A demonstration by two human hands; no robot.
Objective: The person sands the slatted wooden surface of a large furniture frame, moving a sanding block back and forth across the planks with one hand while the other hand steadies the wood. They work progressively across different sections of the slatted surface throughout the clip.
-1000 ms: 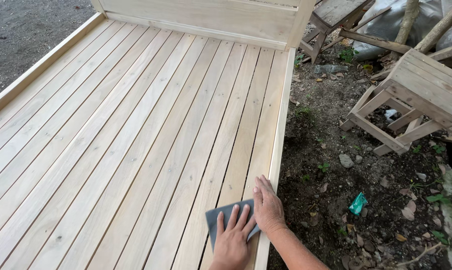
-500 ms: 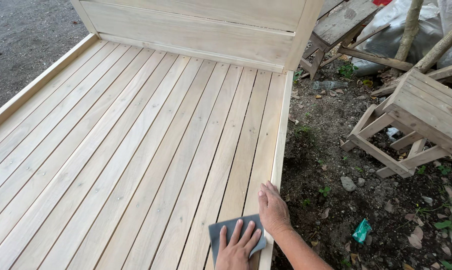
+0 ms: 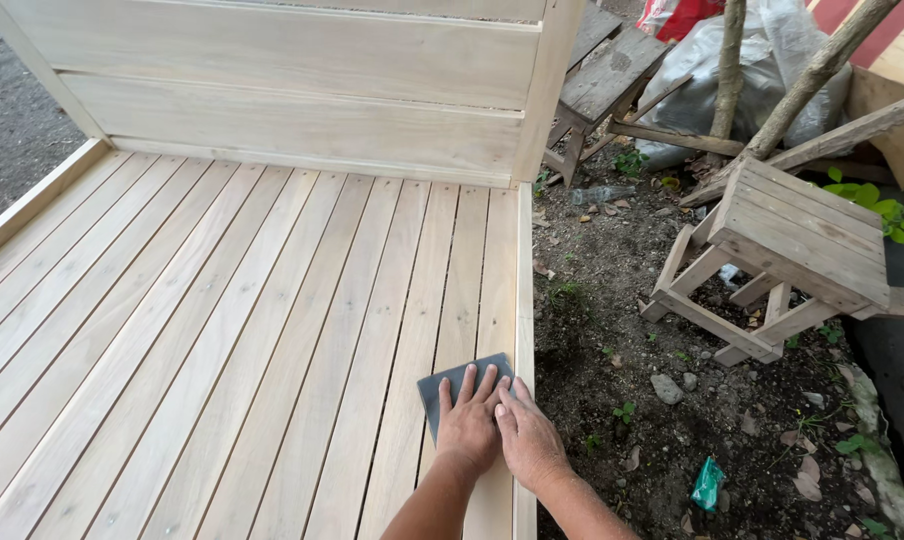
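Now both palms flat: left hand [image 3: 469, 428] and right hand [image 3: 528, 440] press sandpaper [image 3: 447, 385] on slats [image 3: 272, 330]. Thin, floppy, gritty sheet; best held under spread fingers.

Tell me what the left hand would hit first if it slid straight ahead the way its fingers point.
The left hand points up along the slats. The way looks free until the upright wooden end panel, though depth is hard to judge.
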